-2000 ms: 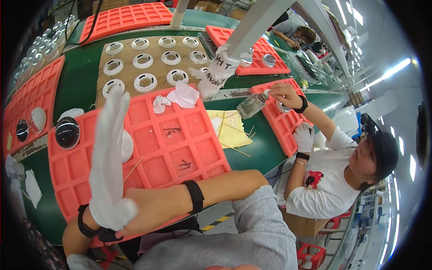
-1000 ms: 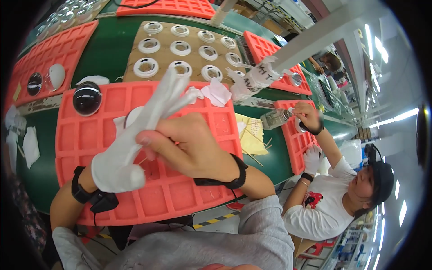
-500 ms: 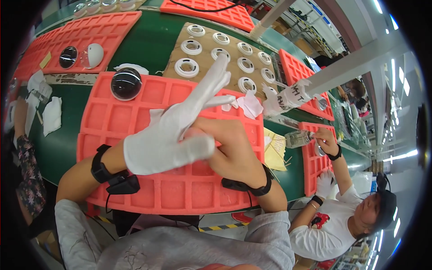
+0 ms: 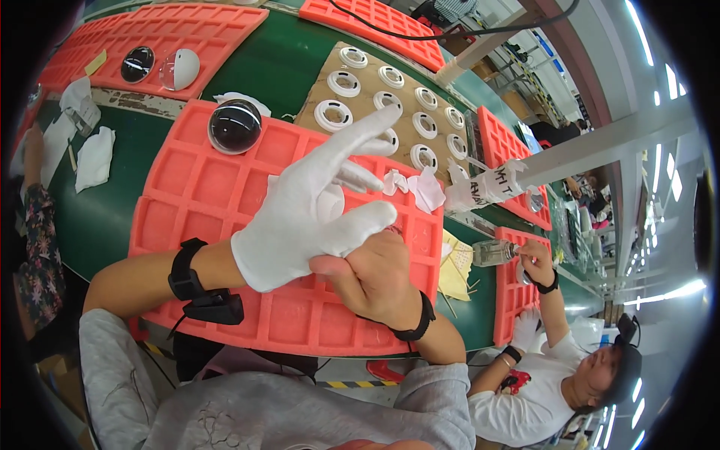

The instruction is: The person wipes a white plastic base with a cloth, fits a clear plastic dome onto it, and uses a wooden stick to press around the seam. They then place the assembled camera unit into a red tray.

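Broadly, green table point(image 4: 94, 232) runs beneath everything, its edges bent by the lens.

Next in size, your coral tray point(image 4: 285, 322), gridded into square compartments, lies squarely before you. Contents: dark globe in the far-left corner compartment; white rounded piece, partly behind your left hand, nearer the middle; crumpled white cloths at the far-right corner.

Upper-left tray point(image 4: 225, 41), same coral grid: bears a second dark ball and, just beside it, a half-clear, half-white ball. Right-hand tray point(image 4: 506, 300), by the co-worker: shiny dome, partly covered by the co-worker's hand point(image 4: 538, 261).

Cardboard sheet point(image 4: 363, 109) beyond your tray: white rings point(image 4: 343, 93) laid flat in rows, the nearest partly behind your fingers.

Your left hand point(image 4: 307, 206) wears the white glove point(image 4: 274, 240), fingers spread wide over the tray. Your right hand point(image 4: 379, 274), bare, is curled narrow and touches the glove near the thumb's base; fingertips hidden, so cannot tell whether you grip the cloth.

Smaller: dark globe point(image 4: 235, 126); clear jar point(image 4: 491, 253), neck at the co-worker's hand, contents too small to tell; white rounded piece point(image 4: 330, 202); crumpled white cloths point(image 4: 427, 190).

Smallest: thin sticks point(image 4: 472, 287), by yellow paper point(image 4: 456, 270).
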{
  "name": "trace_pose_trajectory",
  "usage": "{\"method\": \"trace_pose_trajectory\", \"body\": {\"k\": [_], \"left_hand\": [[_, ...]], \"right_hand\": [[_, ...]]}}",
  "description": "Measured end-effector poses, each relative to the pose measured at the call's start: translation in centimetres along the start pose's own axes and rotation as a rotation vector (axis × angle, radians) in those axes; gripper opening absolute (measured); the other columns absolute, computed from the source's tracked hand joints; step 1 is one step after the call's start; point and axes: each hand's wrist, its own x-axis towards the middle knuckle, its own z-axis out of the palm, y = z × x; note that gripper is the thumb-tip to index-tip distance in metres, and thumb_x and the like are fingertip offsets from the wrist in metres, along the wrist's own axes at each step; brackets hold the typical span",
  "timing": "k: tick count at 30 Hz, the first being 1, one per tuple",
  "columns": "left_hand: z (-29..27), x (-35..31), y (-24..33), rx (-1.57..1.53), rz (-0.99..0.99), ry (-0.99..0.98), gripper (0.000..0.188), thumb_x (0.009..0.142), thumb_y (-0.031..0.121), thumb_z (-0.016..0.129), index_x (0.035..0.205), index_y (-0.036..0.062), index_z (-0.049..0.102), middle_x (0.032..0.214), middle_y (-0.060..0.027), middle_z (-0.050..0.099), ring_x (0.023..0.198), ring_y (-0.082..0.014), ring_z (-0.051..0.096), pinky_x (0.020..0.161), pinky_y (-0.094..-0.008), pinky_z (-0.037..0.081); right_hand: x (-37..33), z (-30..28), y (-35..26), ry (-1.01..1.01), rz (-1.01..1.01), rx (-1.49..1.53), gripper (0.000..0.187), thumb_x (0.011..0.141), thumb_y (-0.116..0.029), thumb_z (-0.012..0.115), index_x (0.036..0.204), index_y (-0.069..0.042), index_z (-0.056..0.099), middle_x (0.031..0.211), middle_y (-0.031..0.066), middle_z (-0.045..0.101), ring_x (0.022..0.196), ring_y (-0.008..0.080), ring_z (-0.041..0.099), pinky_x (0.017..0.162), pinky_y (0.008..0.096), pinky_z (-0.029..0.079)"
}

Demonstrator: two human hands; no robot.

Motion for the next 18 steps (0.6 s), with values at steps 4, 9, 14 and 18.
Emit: {"method": "trace_pose_trajectory", "body": {"k": [4,9,14,18], "left_hand": [[0.0,0.0,0.2,0.185,0.062,0.094,0.078,0.088,0.017,0.069,0.157,0.0051,0.035,0.149,-0.0150,0.049,0.114,-0.0192,0.059,0.095,-0.0319,0.049],[0.7,0.5,1.4,0.281,0.061,0.158,0.060,0.089,0.002,0.064,0.147,0.0009,0.049,0.134,-0.0127,0.059,0.101,-0.0150,0.062,0.089,-0.0277,0.051],[-0.9,0.6,0.2,0.538,0.469,0.312,0.048,0.090,-0.009,0.056,0.137,-0.0013,0.057,0.126,-0.0128,0.063,0.093,-0.0155,0.064,0.085,-0.0278,0.052],[-1.0,0.5,-0.4,0.729,0.546,0.301,0.049,0.091,-0.008,0.054,0.139,-0.0023,0.054,0.128,-0.0148,0.061,0.100,-0.0187,0.064,0.093,-0.0312,0.049]], "right_hand": [[0.4,1.1,0.2,0.033,-0.095,-0.019,0.018,0.091,-0.015,0.074,0.083,-0.002,0.065,0.063,0.0102,0.060,0.050,0.0313,0.058,0.046,0.0409,0.044],[-0.4,0.1,-0.5,-0.140,0.222,-0.013,0.021,0.094,-0.017,0.070,0.081,-0.002,0.064,0.069,0.0165,0.062,0.062,0.0347,0.063,0.053,0.0447,0.048],[1.6,1.6,-1.4,-0.003,0.158,0.126,0.016,0.097,-0.016,0.066,0.093,-0.001,0.069,0.070,0.0154,0.066,0.058,0.0325,0.064,0.052,0.0385,0.050],[0.4,2.8,-1.5,-0.007,0.265,0.210,0.020,0.095,-0.019,0.068,0.094,0.001,0.069,0.071,0.0166,0.066,0.058,0.0341,0.063,0.053,0.0405,0.050]]}}
